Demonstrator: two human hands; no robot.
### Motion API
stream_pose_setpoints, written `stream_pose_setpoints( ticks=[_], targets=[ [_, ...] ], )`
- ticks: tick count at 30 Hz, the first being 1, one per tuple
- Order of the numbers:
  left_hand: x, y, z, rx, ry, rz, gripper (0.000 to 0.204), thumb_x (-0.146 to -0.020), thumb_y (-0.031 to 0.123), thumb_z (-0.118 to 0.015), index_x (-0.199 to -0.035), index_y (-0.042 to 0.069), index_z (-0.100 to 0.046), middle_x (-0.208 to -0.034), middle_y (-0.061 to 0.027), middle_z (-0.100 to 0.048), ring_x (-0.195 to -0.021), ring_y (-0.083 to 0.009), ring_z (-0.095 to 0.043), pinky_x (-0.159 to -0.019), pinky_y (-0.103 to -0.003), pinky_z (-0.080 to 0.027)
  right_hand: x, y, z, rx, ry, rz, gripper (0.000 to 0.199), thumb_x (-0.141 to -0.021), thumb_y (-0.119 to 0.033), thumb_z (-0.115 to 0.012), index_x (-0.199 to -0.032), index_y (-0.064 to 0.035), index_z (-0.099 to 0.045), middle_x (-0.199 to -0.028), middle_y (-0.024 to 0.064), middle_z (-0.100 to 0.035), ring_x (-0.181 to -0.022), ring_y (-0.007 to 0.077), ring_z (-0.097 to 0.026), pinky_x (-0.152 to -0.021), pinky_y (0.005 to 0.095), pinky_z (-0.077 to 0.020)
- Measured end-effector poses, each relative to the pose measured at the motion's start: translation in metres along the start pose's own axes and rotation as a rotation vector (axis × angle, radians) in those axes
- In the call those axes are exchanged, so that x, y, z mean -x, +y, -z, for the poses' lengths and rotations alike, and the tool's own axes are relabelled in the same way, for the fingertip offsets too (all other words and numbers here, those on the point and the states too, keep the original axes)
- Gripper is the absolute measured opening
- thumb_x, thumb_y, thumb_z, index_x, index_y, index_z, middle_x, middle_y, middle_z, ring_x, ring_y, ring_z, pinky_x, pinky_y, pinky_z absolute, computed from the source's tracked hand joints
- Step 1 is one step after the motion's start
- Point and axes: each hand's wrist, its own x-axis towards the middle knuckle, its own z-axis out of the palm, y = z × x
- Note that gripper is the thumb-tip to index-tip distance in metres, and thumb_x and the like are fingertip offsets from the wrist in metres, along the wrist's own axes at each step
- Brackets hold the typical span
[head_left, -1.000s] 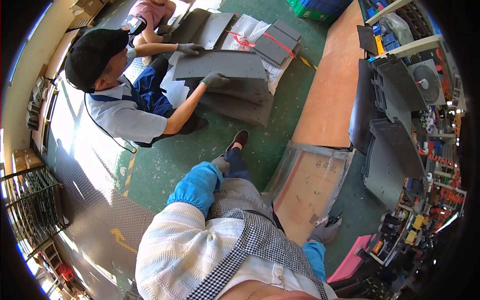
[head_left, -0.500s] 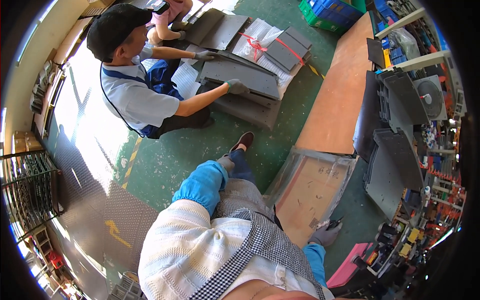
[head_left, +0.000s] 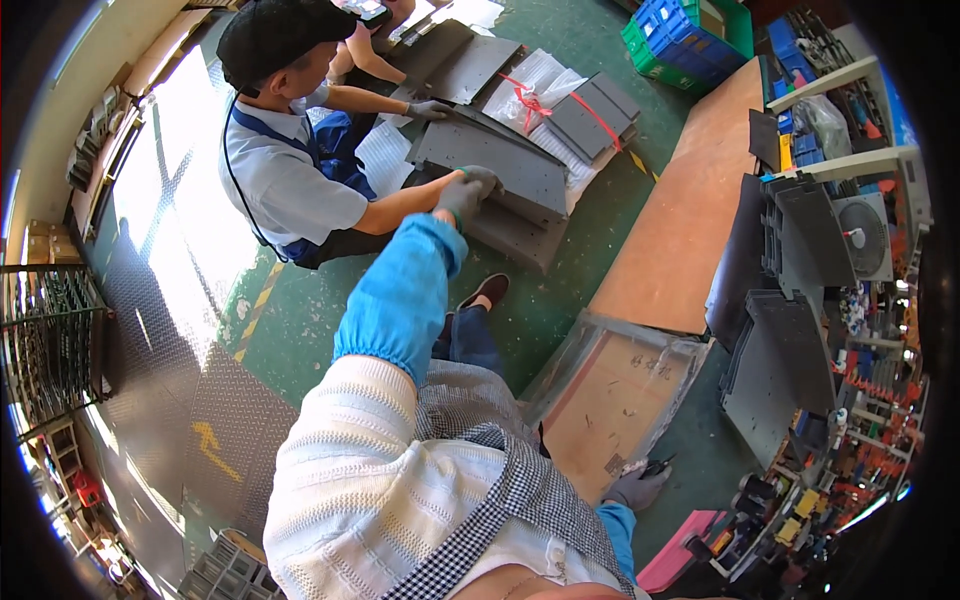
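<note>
My left arm, in a blue sleeve cover, reaches forward. My grey-gloved left hand (head_left: 460, 200) is by the co-worker's gloved hand (head_left: 483, 180) and wrist, overlapping them in the picture. I cannot make out how its fingers lie. Beyond it is a stack of dark grey flat panels (head_left: 500, 165), which the co-worker holds with both hands. Low on the right, my gloved right hand (head_left: 638, 486) is closed around a small dark tool (head_left: 660, 467) whose kind I cannot make out. It hangs beside a film-wrapped board (head_left: 620, 390).
A co-worker (head_left: 290, 150) crouches at the left of the panels; another person is partly visible behind. Red-strapped panels (head_left: 590, 110) lie on white wrap. A long brown board (head_left: 680, 210) runs along the right, beside upright grey panels (head_left: 780, 370), a fan (head_left: 862, 235) and crates (head_left: 685, 40).
My left arm has stretched forward from beside my body to the co-worker's hand at the panels. My right hand has stayed low with the dark tool, shifting slightly in view.
</note>
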Motion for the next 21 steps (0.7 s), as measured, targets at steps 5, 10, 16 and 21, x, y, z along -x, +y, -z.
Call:
stream_pose_setpoints(
  ticks=[5, 10, 16, 21],
  targets=[
    [-0.032, 0.058, -0.039, 0.312, 0.087, 0.168, 0.023, -0.091, 0.013, -0.059, -0.113, 0.005, -0.06, -0.082, -0.007, -0.064, -0.066, -0.0195, -0.06, -0.062, -0.035, -0.051, -0.006, 0.015, -0.006, -0.021, -0.072, -0.048, 0.061, -0.089, -0.023, -0.066, -0.143, -0.0088, -0.042, -0.122, 0.0223, -0.061, -0.106, 0.0399, -0.062, -0.089, 0.0489, -0.0497],
    [0.01, 0.004, -0.132, 0.441, 0.108, 0.312, 0.01, -0.089, 0.017, -0.061, -0.095, 0.009, -0.061, -0.078, -0.0032, -0.061, -0.065, -0.0188, -0.057, -0.067, -0.038, -0.053, -0.004, 0.012, -0.005, -0.001, -0.023, -0.048, 0.06, -0.086, -0.014, -0.068, -0.141, -0.005, -0.044, -0.115, 0.0214, -0.064, -0.096, 0.0389, -0.066, -0.081, 0.0471, -0.0522],
    [0.058, -0.102, -0.182, 0.786, 0.178, 0.82, 0.017, -0.095, 0.017, -0.051, -0.081, 0.015, -0.044, -0.063, -0.0003, -0.046, -0.051, -0.0151, -0.04, -0.049, -0.033, -0.038, -0.005, -0.005, -0.001, -0.098, -0.068, -0.079, 0.06, -0.087, -0.015, -0.068, -0.141, -0.004, -0.044, -0.112, 0.0219, -0.064, -0.092, 0.0372, -0.067, -0.076, 0.0453, -0.0541],
    [-0.004, -0.017, -0.156, 0.73, 0.131, 0.286, 0.017, -0.092, 0.01, -0.055, -0.105, 0.014, -0.045, -0.089, -0.0061, -0.055, -0.068, -0.0202, -0.054, -0.058, -0.035, -0.045, -0.004, 0.012, -0.01, 0.069, 0.07, 0.054, 0.057, -0.088, -0.015, -0.066, -0.14, -0.0043, -0.045, -0.112, 0.0217, -0.063, -0.094, 0.0385, -0.066, -0.078, 0.0464, -0.0532]
  ],
)
